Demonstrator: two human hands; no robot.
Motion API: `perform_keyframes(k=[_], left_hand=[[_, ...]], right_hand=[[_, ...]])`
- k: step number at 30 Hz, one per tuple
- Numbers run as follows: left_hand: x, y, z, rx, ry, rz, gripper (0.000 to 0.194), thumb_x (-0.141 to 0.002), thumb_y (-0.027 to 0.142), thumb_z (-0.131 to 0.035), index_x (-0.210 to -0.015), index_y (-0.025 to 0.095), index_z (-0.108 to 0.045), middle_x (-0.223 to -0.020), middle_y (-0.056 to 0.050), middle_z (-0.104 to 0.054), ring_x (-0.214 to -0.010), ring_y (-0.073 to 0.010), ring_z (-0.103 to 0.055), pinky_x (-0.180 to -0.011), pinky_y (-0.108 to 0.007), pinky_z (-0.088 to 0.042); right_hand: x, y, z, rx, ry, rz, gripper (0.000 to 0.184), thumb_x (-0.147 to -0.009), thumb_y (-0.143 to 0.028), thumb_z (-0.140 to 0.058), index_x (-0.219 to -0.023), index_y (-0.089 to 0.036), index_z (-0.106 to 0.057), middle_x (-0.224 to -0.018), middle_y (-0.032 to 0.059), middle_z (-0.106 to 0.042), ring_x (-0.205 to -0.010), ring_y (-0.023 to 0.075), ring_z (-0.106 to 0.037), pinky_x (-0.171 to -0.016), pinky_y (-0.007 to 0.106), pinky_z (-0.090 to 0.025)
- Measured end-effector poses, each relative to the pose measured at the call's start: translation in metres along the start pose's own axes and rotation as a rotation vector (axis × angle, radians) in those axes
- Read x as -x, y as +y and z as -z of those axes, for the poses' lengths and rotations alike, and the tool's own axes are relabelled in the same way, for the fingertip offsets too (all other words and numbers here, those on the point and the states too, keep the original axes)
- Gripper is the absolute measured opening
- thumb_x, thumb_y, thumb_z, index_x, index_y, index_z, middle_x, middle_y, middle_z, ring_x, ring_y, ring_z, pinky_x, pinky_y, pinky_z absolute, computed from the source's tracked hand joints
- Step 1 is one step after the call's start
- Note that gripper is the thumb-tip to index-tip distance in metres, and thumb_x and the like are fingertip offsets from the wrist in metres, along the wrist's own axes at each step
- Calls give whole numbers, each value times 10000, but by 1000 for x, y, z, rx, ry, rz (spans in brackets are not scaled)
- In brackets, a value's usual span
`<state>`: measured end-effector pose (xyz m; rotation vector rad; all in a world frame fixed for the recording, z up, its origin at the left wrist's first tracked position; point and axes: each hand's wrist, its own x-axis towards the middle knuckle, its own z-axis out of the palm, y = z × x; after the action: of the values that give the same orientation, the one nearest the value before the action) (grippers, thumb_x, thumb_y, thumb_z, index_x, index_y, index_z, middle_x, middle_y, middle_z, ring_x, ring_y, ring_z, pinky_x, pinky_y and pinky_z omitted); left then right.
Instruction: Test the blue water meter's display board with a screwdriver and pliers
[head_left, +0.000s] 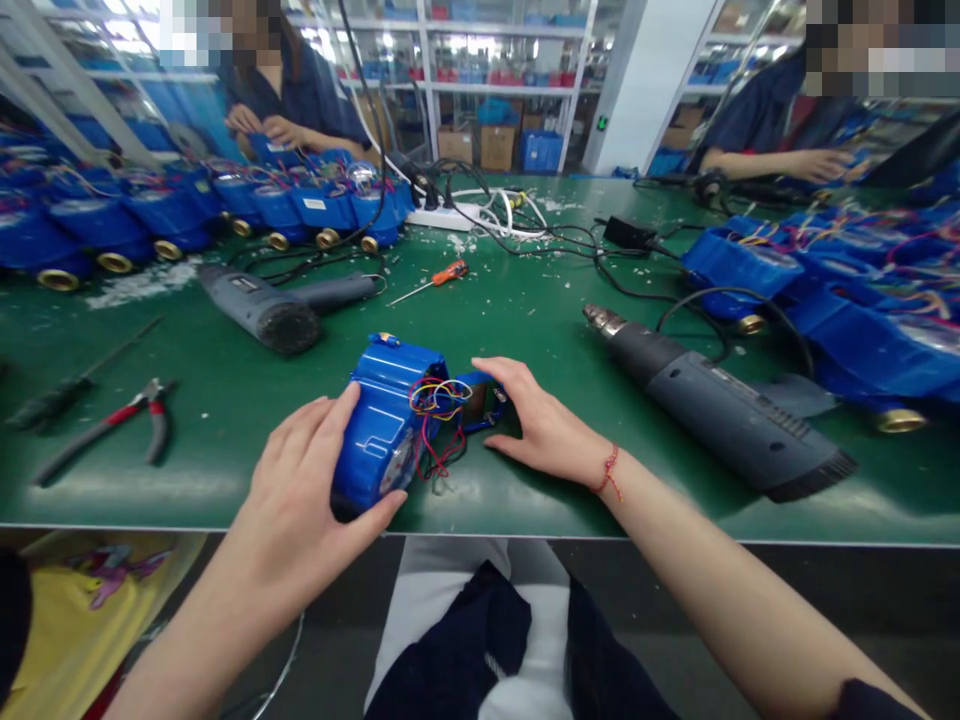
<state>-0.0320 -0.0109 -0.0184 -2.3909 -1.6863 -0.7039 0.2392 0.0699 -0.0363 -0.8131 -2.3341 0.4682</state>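
Observation:
My left hand [311, 475] is wrapped round a blue plastic housing [390, 410], which lies on its side near the table's front edge. Red, yellow and white wires [439, 398] run out of the housing's open side. They lead toward a small blue frame-like cover [480, 403] just to the right. Around the far edge of that cover curves my right hand [529, 415], thumb below and fingers above, a red string bracelet on its wrist. The cover stands between its fingers and thumb.
Heat guns lie at the right [720, 410] and left [277, 305]. Red-handled pliers [146, 410], a dark screwdriver [67, 395] and an orange screwdriver [442, 275] rest on the green table [540, 320]. Several blue housings [169, 215] line both sides. Cables and a power strip [446, 217] lie behind; two people sit opposite.

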Motion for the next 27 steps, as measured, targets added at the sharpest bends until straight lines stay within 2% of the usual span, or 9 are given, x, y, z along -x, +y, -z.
perform_keyframes(k=[4,9,12,15,18,20,22,25,27], left_hand=[[-1,-8,4,58,-34,8,834,-863,549,-523,-1541,178,-210,-1415,-209,-447,-1304,-414,-434,-1060,-631,-404],[-3,-13,13,62,-102,50,807,-869,536,-536,-1534,203,-221,-1430,-199,-442,-1293,-397,-469,-1041,-594,-450],[-4,-13,15,67,-119,36,808,-873,525,-542,-1537,202,-215,-1436,-204,-431,-1315,-385,-451,-1059,-591,-432],[-4,-13,15,65,-154,43,802,-888,528,-521,-1547,226,-178,-1477,-195,-391,-1360,-374,-404,-1088,-595,-400],[-4,-8,20,18,-171,39,833,-887,590,-487,-1553,220,-149,-1529,-213,-302,-1413,-414,-310,-1093,-650,-356],[-3,3,27,-19,-103,33,776,-897,565,-494,-1536,231,-208,-1546,-207,-273,-1425,-429,-275,-1092,-667,-341],[-2,19,35,-40,38,10,623,-909,418,-556,-1471,260,-341,-1505,-170,-354,-1392,-388,-346,-1096,-607,-372],[0,47,34,-13,220,-130,467,-857,167,-649,-1299,235,-516,-1282,-125,-557,-1182,-278,-551,-1021,-454,-459],[-3,62,24,-12,209,-241,395,-833,111,-675,-1202,185,-557,-1166,-113,-623,-1067,-241,-605,-951,-409,-476]], right_hand=[[-1,2,-8,-147,78,-81,918,-775,-54,-702,-1503,-221,-169,-1498,136,-301,-1401,227,-313,-1171,429,-333],[-12,0,-20,-201,47,-137,692,-839,-68,-627,-1456,-150,-325,-1476,143,-348,-1404,217,-299,-1187,429,-289],[-18,1,-25,-232,79,-177,688,-819,-54,-624,-1434,-146,-331,-1472,137,-372,-1388,215,-328,-1188,425,-261],[-21,4,-26,-282,95,-243,670,-822,-93,-629,-1418,-135,-325,-1364,134,-482,-1178,222,-525,-1034,409,-415],[-24,8,-23,-336,84,-269,461,-845,-159,-645,-1273,-128,-478,-1139,79,-588,-941,183,-566,-862,332,-452],[-27,10,-19,-359,75,-267,246,-852,-203,-656,-1074,-132,-580,-968,45,-590,-874,176,-530,-803,302,-423],[-31,12,-13,-375,79,-266,117,-859,-236,-646,-894,-139,-590,-848,28,-544,-848,178,-490,-780,294,-391],[-34,14,-5,-427,74,-246,164,-853,-267,-629,-785,-144,-545,-822,24,-513,-851,172,-469,-787,287,-365],[-34,15,-1,-488,34,-228,234,-850,-330,-614,-743,-145,-520,-763,7,-487,-758,149,-446,-711,270,-350]])
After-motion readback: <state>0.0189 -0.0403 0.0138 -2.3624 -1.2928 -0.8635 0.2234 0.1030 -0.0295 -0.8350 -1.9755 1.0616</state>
